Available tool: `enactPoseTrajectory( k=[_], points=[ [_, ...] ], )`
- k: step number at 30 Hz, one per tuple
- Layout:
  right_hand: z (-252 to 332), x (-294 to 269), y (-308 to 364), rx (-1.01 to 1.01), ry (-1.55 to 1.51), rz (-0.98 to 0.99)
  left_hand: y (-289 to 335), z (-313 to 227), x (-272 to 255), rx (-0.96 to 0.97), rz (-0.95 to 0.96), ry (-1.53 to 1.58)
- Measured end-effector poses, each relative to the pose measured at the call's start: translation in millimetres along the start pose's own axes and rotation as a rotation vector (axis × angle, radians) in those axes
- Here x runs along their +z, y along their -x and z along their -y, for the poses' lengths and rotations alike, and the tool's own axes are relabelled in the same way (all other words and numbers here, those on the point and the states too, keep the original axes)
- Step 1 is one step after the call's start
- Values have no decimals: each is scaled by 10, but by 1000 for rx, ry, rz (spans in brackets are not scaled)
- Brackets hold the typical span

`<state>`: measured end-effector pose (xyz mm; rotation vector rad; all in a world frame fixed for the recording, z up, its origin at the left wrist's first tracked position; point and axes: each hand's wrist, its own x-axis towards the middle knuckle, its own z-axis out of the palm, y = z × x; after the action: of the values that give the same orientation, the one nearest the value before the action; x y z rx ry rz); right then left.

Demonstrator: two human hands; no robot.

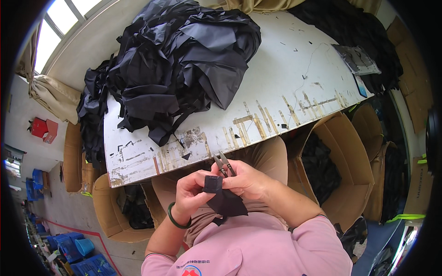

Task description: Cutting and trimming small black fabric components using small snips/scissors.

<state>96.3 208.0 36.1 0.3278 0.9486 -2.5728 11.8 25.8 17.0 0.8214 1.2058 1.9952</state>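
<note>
My left hand [193, 187] pinches a small piece of black fabric [228, 202] by its folded upper end, and the rest of it hangs over my lap. Small metal thread snips [224, 164] rest in my right hand [247, 178], their blades pointing away toward the table. Thumb and fingertips of that hand also meet the right edge of the folded fabric. Both hands are close together just off the table's front edge. A green bangle [177, 220] circles my left wrist.
A white, tape-marked table [276, 60] lies ahead, bearing a large heap of black fabric [184, 60] and more fabric [354, 32] at far right. Cardboard boxes holding black pieces stand to the left [110, 216] and right [354, 161]. Blue baskets [69, 244] sit on the floor at left.
</note>
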Motion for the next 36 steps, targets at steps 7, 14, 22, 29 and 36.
enactPoseTrajectory(
  k=[7, 14, 22, 29, 36],
  points=[
    [12, 37, 157, -696, 1092, -530, 52, 78, 30, 227, -293, -209],
    [-298, 169, 295, -232, 466, -153, 42, 154, 112, 298, -414, -307],
    [-328, 219, 216, -283, 531, -185, 72, 216, 87, 334, -377, -415],
    [-337, 219, 180, -445, 908, -346, 74, 216, 112, 381, -312, -558],
    [-351, 179, 162, -512, 986, -352, 62, 229, 79, 442, -280, -612]
  ],
)
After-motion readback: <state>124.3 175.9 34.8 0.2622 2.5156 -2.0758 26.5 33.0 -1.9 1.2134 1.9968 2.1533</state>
